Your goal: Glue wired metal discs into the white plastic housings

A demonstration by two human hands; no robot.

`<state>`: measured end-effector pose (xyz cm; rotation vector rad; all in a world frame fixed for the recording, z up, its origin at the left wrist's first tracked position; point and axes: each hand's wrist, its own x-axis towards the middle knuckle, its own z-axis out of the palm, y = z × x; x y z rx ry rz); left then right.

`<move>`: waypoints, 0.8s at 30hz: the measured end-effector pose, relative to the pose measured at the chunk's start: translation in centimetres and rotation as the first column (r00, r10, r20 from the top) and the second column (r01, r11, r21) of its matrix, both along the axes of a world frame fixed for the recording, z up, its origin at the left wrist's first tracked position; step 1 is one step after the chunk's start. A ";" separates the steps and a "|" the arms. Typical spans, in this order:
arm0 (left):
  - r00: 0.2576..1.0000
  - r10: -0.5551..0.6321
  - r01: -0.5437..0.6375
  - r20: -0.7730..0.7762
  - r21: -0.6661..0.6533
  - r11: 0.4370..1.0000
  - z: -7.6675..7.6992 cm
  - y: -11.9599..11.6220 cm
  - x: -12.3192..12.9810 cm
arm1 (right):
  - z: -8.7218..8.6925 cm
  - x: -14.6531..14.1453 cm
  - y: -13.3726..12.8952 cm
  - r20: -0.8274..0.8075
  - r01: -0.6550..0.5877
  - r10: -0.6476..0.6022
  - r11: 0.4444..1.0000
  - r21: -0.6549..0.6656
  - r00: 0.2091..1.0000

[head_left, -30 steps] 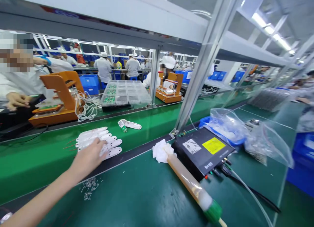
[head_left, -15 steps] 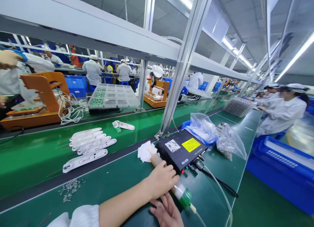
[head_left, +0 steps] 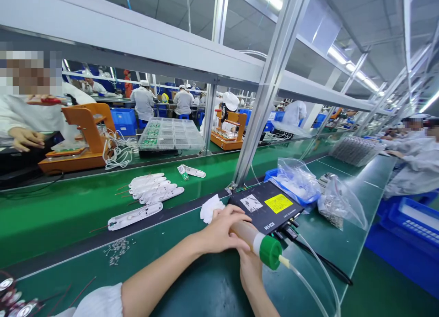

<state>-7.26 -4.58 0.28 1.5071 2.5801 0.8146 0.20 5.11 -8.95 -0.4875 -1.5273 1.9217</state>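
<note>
I have my left hand (head_left: pixel 222 230) curled over the amber dispensing syringe (head_left: pixel 247 234) above the table (head_left: pixel 195 280); my right hand (head_left: pixel 247 258) meets its underside, fingers partly hidden, so I cannot tell its grip. Just behind sits the RH-928 controller (head_left: pixel 264 207), near the table's far edge, beyond which white casings (head_left: pixel 161 194) line the green belt (head_left: pixel 78 212).

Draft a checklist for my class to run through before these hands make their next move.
1. Left hand holding the translucent amber cylindrical tube: ok, curled over it.
2. Right hand holding firmly too: cannot tell, partly hidden.
3. Round green cap on the tube's near end: ok.
4. Clear flexible plastic hose joined to the cap's pale connector: ok.
5. Tube's far tip: cannot tell, hidden by the left hand.
6. Green bench free of small pale bits: not ok, some lie scattered.
</note>
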 end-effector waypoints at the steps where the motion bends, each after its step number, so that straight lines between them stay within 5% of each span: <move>1: 0.995 0.098 -0.098 0.031 -0.012 0.995 -0.2 -0.4 -0.9 | 0.8 0.3 0.0 0.032 0.000 -0.002 0.999 0.038 1.000; 4: 0.900 0.426 -0.416 0.093 -0.108 0.903 -1.5 -2.0 -3.8 | 2.8 1.2 -0.1 0.124 -0.006 -0.010 0.992 0.129 0.992; 7: 0.806 0.582 -0.552 0.108 -0.217 0.805 -2.9 -2.7 -5.9 | 3.7 1.4 -0.3 0.163 0.014 -0.043 0.984 0.175 0.986; 15: 0.768 0.636 -0.577 0.077 -0.348 0.739 -3.7 -1.3 -6.5 | 3.7 1.4 -0.3 0.158 0.073 -0.102 0.981 0.179 0.982; 24: 0.730 0.683 -0.624 0.022 -0.387 0.679 -3.8 -2.5 -7.5 | 4.8 1.7 0.2 0.077 0.190 -0.193 0.981 0.051 0.978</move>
